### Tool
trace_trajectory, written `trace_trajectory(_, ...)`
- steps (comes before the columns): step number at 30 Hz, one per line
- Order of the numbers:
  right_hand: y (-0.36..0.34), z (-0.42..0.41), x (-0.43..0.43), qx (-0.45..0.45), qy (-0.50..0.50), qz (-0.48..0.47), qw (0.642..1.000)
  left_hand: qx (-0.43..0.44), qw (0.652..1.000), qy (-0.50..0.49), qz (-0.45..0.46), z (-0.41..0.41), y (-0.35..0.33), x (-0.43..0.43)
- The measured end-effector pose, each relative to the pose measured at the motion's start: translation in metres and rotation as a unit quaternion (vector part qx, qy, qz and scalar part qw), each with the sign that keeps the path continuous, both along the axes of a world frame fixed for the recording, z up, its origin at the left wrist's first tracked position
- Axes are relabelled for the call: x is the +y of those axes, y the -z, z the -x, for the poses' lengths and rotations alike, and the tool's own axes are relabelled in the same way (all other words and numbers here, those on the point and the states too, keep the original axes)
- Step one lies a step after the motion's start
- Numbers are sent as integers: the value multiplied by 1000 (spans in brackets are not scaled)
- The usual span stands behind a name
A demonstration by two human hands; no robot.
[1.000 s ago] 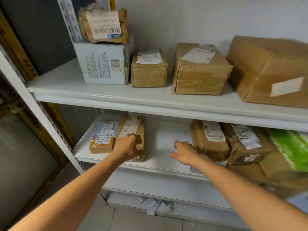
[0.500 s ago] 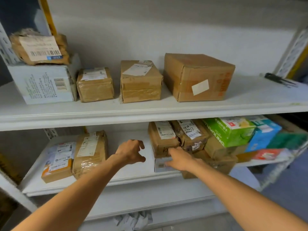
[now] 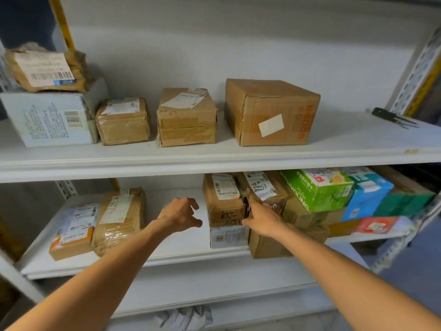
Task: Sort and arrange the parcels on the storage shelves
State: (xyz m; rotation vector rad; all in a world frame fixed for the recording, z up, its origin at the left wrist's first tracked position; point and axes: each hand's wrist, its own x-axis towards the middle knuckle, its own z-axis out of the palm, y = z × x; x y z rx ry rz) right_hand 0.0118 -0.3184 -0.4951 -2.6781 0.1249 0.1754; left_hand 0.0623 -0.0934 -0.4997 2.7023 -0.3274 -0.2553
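On the lower shelf [image 3: 181,244] a taped brown parcel with handwriting [image 3: 223,201] rests on a small white box [image 3: 229,236]. My right hand [image 3: 261,219] touches that parcel's right front corner, fingers pressed between it and a darker labelled parcel [image 3: 265,189]. My left hand [image 3: 180,215] hovers open just left of the brown parcel, fingers spread, holding nothing. Two wrapped parcels, an orange-edged one [image 3: 72,231] and a taped brown one [image 3: 119,218], lie at the shelf's left end.
The upper shelf [image 3: 214,156] carries a white carton [image 3: 51,119] with a padded parcel on top, two small brown boxes and a large cardboard box [image 3: 270,111]. Black pliers [image 3: 391,117] lie far right. Green, blue and red cartons [image 3: 317,187] crowd the lower right. Crumpled paper lies on the floor.
The view has swung right. My left hand left the taped parcel at the left end and moved toward the brown parcel; my right hand reached its right corner.
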Motion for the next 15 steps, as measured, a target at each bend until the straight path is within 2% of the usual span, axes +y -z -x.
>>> trace_trajectory(7,6,-11,-9,8,-15,-17,1000,32,999,-7,10,-6,12,-24)
trace_trajectory(12,12,-26,-5,17,-14,-21,1000,21,1000,-6,-18,-17,17,-38)
trace_trajectory(15,19,-36,-2,18,-5,-24,1000,53,993,-50,90,-28,21,-46)
